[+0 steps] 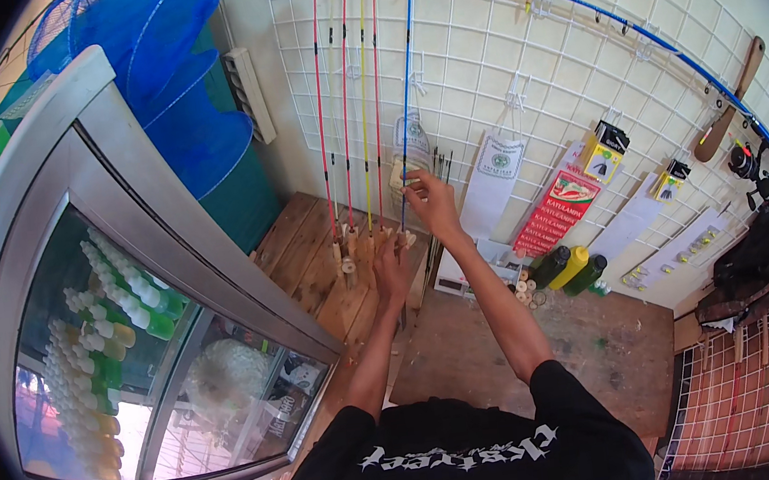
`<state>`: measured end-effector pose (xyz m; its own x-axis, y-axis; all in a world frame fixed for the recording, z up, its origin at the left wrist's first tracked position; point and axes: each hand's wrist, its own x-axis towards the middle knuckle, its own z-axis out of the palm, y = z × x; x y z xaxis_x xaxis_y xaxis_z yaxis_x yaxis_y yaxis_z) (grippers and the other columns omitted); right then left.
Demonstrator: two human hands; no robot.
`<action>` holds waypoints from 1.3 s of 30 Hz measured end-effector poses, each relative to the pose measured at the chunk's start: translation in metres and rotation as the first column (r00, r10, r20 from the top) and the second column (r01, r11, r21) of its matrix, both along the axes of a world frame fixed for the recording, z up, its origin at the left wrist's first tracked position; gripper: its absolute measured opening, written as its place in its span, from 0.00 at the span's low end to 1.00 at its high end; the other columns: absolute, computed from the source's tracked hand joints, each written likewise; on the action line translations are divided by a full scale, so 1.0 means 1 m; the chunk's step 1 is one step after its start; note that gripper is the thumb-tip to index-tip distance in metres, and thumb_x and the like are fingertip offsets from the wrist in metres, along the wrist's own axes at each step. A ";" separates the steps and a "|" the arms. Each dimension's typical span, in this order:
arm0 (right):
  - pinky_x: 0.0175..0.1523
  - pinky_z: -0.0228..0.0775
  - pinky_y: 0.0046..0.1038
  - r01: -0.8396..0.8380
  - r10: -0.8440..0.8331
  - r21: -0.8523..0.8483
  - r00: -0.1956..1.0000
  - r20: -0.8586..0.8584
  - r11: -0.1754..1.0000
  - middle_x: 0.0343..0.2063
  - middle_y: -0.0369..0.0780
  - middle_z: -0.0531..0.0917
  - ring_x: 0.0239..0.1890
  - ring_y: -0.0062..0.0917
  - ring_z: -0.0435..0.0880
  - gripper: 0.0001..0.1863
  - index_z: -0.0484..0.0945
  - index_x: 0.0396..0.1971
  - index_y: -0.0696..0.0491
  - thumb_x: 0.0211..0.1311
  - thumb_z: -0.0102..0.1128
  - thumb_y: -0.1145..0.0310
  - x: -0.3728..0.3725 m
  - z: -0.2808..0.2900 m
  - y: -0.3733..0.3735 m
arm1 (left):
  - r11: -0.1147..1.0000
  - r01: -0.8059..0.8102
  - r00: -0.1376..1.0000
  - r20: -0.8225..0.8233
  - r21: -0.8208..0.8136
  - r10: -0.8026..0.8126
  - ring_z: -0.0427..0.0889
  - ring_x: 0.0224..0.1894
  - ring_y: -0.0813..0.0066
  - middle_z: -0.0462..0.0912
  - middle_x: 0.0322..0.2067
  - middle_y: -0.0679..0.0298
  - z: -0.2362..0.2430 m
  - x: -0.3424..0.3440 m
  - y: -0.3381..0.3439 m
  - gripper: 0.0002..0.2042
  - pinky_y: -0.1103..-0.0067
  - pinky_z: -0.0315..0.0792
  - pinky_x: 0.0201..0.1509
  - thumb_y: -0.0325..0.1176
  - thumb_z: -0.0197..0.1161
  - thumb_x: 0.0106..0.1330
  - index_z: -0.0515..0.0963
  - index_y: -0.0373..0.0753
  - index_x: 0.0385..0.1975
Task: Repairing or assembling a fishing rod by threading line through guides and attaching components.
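Note:
Several thin fishing rods stand upright against the white wire grid: red rods (347,83), a yellow rod (365,114) and a blue rod (408,52). My right hand (434,204) is raised beside the blue rod, thumb and fingers pinching its lower shaft. Lower down, my left hand (391,272) is closed around the butt ends at the right of the row. Which butt it grips is partly hidden by the fingers. Pale handles (346,256) of the other rods rest just left of it, above the wooden planks (294,236).
A glass-fronted cabinet (101,168) stands close on the left, blue nets (184,102) behind it. Green and yellow bottles (570,268) and small pale spools (525,292) sit on the brown tabletop (531,356). Packets (607,153) and a curved blue rod with reels (665,35) hang right.

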<state>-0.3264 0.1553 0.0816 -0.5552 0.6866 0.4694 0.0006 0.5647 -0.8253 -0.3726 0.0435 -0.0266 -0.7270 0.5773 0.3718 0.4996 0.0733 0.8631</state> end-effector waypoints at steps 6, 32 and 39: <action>0.35 0.75 0.30 -0.039 0.039 -0.019 0.998 0.049 0.999 0.28 0.48 0.83 0.31 0.33 0.85 0.13 0.76 0.42 0.55 0.56 0.59 0.73 0.002 -0.008 -0.004 | 1.000 0.012 1.000 0.001 -0.014 -0.012 0.80 0.44 0.55 0.79 0.42 0.47 -0.011 -0.005 0.004 0.18 0.70 0.72 0.47 0.23 0.58 0.59 0.71 0.30 0.50; 0.39 0.76 0.25 -0.088 0.092 -0.036 0.989 0.116 0.995 0.29 0.46 0.84 0.32 0.26 0.85 0.16 0.74 0.46 0.58 0.57 0.59 0.74 0.008 -0.038 -0.010 | 0.996 -0.084 0.996 -0.036 -0.008 0.084 0.81 0.39 0.52 0.81 0.34 0.46 -0.004 -0.002 0.001 0.13 0.67 0.73 0.40 0.24 0.59 0.57 0.75 0.32 0.43; 0.40 0.76 0.26 -0.105 0.110 -0.049 0.985 0.133 0.993 0.32 0.48 0.84 0.33 0.28 0.85 0.18 0.73 0.50 0.58 0.57 0.58 0.73 0.014 -0.041 -0.010 | 0.994 -0.100 0.995 -0.018 0.033 0.101 0.81 0.39 0.51 0.81 0.34 0.46 -0.001 -0.001 0.000 0.12 0.67 0.73 0.40 0.25 0.59 0.57 0.77 0.31 0.41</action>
<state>-0.3122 0.1450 0.0405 -0.6834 0.6368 0.3570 0.0554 0.5328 -0.8444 -0.3732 0.0439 -0.0274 -0.7729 0.4893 0.4041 0.5084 0.0963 0.8558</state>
